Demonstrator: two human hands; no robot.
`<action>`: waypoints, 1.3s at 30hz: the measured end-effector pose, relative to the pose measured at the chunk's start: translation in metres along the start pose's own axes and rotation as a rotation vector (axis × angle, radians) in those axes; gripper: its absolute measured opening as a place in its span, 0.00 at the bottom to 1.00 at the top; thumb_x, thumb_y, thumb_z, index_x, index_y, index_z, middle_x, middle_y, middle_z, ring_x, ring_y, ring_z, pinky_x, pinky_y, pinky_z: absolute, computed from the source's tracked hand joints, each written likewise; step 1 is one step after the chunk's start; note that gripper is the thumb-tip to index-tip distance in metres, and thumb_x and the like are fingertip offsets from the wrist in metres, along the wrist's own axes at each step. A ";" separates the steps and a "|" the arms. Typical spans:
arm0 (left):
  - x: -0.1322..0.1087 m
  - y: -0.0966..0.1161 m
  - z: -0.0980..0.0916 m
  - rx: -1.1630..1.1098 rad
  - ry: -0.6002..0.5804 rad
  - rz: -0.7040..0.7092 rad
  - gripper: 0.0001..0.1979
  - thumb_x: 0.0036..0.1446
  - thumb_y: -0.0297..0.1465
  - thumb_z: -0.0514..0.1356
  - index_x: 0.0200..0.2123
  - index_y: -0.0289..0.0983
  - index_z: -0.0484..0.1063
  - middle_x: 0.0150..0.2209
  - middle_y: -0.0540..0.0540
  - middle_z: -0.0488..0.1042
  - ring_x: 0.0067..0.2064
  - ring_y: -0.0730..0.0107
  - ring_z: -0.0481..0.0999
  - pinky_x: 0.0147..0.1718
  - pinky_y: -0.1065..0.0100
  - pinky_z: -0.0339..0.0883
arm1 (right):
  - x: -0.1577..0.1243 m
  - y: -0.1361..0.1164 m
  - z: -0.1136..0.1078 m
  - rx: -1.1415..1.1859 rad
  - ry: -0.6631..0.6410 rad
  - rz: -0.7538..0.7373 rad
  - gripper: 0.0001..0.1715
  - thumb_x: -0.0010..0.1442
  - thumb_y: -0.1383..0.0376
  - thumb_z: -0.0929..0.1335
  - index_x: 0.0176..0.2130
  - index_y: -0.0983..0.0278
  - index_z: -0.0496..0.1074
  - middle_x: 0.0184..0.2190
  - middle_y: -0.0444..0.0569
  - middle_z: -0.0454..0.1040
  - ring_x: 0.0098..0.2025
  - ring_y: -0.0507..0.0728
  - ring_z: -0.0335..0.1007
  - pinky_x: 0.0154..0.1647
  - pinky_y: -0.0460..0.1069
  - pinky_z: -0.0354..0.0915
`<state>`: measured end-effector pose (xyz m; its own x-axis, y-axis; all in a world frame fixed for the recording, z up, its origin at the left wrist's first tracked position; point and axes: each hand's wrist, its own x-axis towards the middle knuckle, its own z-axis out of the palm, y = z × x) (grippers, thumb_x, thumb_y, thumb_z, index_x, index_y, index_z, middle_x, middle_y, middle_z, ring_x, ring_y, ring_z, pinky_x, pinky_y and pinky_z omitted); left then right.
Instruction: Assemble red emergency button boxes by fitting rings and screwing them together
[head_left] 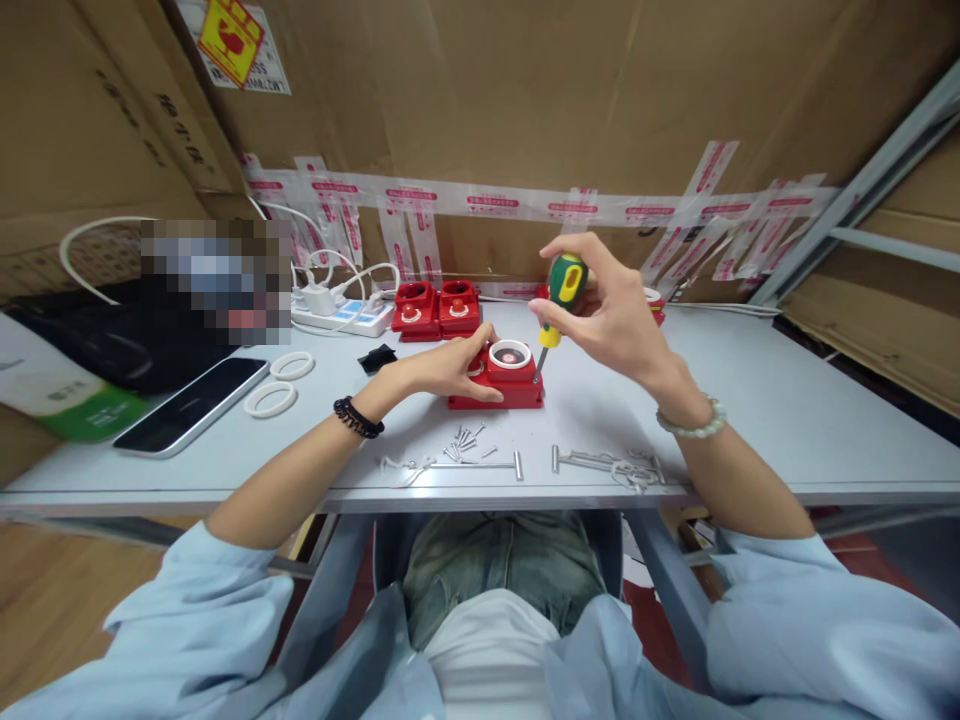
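A red box (pixel 501 386) with a white ring and red button on top sits on the grey table (pixel 787 400) before me. My left hand (pixel 450 372) is wrapped round its left side, holding it down. My right hand (pixel 607 310) grips a green and yellow screwdriver (pixel 562 295) upright, its tip at the box's right front corner. A small heap of loose screws (pixel 465 442) lies just in front of the box.
Two more red boxes (pixel 437 308) stand at the back, another partly hidden behind my right hand. Two white rings (pixel 281 383), a phone (pixel 193 403), a black bag (pixel 112 335) and a power strip (pixel 341 315) lie left. Cardboard walls surround the table.
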<state>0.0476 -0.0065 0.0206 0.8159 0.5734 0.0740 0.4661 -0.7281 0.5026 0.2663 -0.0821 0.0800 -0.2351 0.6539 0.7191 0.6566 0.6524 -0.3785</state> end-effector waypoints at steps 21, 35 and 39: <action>0.001 -0.002 0.001 -0.008 0.010 0.017 0.30 0.49 0.48 0.67 0.42 0.39 0.52 0.36 0.49 0.64 0.31 0.71 0.61 0.28 0.68 0.58 | -0.004 0.005 0.000 0.041 -0.088 -0.024 0.31 0.56 0.66 0.68 0.58 0.54 0.58 0.38 0.44 0.71 0.31 0.53 0.68 0.32 0.50 0.67; 0.002 -0.002 0.001 0.012 0.006 0.018 0.31 0.49 0.49 0.66 0.43 0.39 0.53 0.35 0.49 0.63 0.31 0.70 0.63 0.28 0.68 0.57 | -0.004 0.005 -0.003 0.174 -0.104 -0.006 0.23 0.60 0.65 0.65 0.55 0.54 0.60 0.41 0.46 0.74 0.35 0.53 0.72 0.35 0.52 0.71; 0.001 -0.001 0.001 0.002 0.005 0.013 0.30 0.49 0.48 0.66 0.42 0.40 0.52 0.34 0.50 0.62 0.30 0.71 0.62 0.27 0.69 0.56 | -0.001 0.005 -0.018 0.362 -0.261 -0.004 0.24 0.61 0.61 0.67 0.55 0.57 0.61 0.45 0.48 0.73 0.41 0.54 0.75 0.38 0.52 0.74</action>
<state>0.0477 -0.0054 0.0193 0.8199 0.5662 0.0849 0.4565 -0.7360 0.5000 0.2825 -0.0864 0.0878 -0.4407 0.6959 0.5670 0.3731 0.7165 -0.5894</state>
